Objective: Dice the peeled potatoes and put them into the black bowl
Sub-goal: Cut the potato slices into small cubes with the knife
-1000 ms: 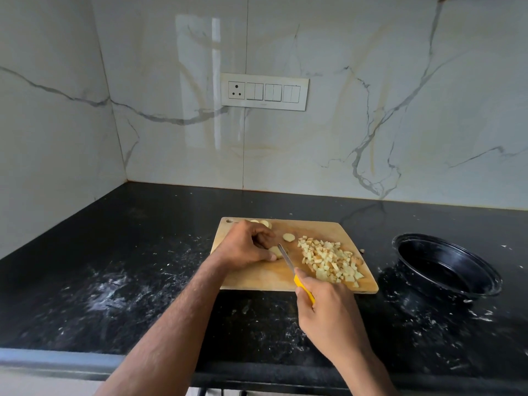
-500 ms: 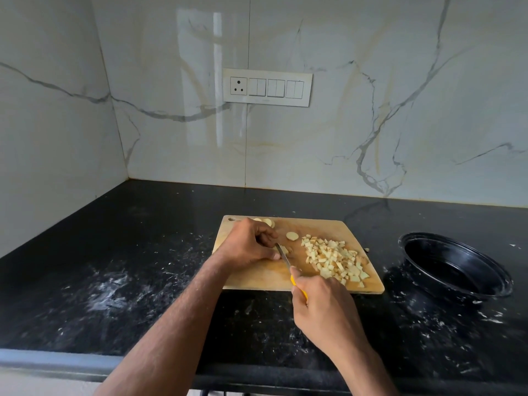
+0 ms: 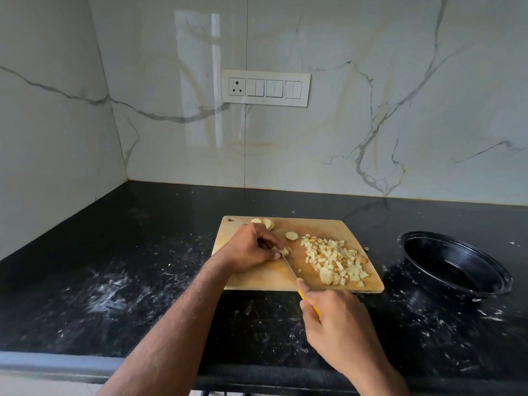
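Note:
A wooden cutting board [image 3: 257, 277] lies on the black counter. My left hand [image 3: 248, 248] pinches a small potato piece [image 3: 284, 250] against the board. My right hand [image 3: 340, 324] grips a yellow-handled knife [image 3: 288, 267], and its blade tip meets that piece beside my left fingers. A pile of diced potato [image 3: 333, 260] covers the board's right half. One round slice [image 3: 291, 236] lies near the middle and more slices [image 3: 264, 222] sit at the far edge. The black bowl [image 3: 457, 267] stands to the right of the board, with nothing visible inside.
The black counter [image 3: 128, 267] is streaked with white smears on both sides of the board. Marble walls meet in a corner at the back left. A white switch panel [image 3: 265, 87] hangs on the back wall. The counter's front edge runs under my forearms.
My right hand has drawn back toward me with the knife while the blade stays at the piece under my left fingers. The view has shifted slightly.

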`<state>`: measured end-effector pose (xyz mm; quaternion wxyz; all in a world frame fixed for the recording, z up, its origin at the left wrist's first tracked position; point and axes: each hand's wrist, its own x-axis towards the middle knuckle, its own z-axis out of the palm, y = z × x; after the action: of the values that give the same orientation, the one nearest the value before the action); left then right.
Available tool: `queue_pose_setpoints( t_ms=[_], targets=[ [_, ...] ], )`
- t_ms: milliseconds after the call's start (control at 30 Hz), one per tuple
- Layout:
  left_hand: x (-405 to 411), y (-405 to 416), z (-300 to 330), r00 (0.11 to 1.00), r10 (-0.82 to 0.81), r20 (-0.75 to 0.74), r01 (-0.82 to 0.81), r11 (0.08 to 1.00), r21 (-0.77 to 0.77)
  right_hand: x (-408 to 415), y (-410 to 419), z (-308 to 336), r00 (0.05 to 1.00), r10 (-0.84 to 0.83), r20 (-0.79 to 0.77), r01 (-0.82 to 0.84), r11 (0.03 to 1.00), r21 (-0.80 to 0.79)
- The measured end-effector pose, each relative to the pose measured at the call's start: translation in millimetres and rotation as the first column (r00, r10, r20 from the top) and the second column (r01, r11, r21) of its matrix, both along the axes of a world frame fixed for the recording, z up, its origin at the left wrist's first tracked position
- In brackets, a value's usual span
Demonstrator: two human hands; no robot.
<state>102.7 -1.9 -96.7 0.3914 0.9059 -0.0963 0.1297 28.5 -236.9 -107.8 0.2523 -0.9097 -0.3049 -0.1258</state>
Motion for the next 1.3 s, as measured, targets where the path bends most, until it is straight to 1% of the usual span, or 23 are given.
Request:
queue_pose_setpoints(
  t_ms=[133,200,267,400,500,600,833,967,1100,1233,1300],
  targets=[
    [0.3,0.6,-1.5,1.000,0.020,-0.011,-0.021,0.998,-0.058,1.7,-12.1,-8.6,1.000,-0.029,-0.008,0.030,0.968,0.249],
    [0.2,1.5,-1.4,0.999,0.030,-0.017,-0.032,0.992,-0.122,3.9,-9.0,-8.6,0.999,-0.044,0.013,0.039,0.956,0.292],
    [0.9,2.9,-0.9,0.999,0.033,-0.012,-0.035,0.991,-0.131,5.8,-1.5,-5.4,0.998,-0.040,0.043,0.029,0.969,0.245],
    [0.7,4.9,-0.9,0.999,0.045,0.007,-0.044,0.992,-0.121,10.6,14.5,-2.0,0.997,-0.048,0.052,0.040,0.988,0.146],
    [0.5,5.5,0.0,0.998,0.064,-0.002,-0.063,0.991,-0.118,13.1,18.6,-4.6,0.996,-0.054,0.069,0.047,0.993,0.105],
    [1.4,6.8,0.6,0.997,0.077,-0.012,-0.078,0.991,-0.112,13.4,18.1,-5.3,0.998,-0.043,0.054,0.039,0.996,0.076],
    [-0.2,4.1,3.1,0.993,0.107,-0.048,-0.113,0.983,-0.145,7.4,19.1,2.2,1.000,-0.008,0.022,0.006,0.996,0.094],
    [-0.8,3.6,3.1,0.992,0.111,-0.056,-0.118,0.981,-0.153,6.4,18.7,5.8,1.000,0.010,-0.024,-0.008,0.996,0.092],
    [-0.7,4.1,1.7,0.994,0.091,-0.054,-0.098,0.981,-0.167,7.3,19.4,10.5,0.998,-0.001,-0.055,0.003,0.999,0.041],
    [-0.6,5.1,0.5,0.997,0.070,-0.041,-0.075,0.983,-0.167,16.9,28.9,10.7,0.999,-0.042,-0.002,0.042,0.997,-0.060],
    [-0.2,5.6,-0.6,0.998,0.049,-0.046,-0.056,0.984,-0.170,22.2,36.0,10.4,0.998,-0.055,0.031,0.057,0.995,-0.084]
  ],
)
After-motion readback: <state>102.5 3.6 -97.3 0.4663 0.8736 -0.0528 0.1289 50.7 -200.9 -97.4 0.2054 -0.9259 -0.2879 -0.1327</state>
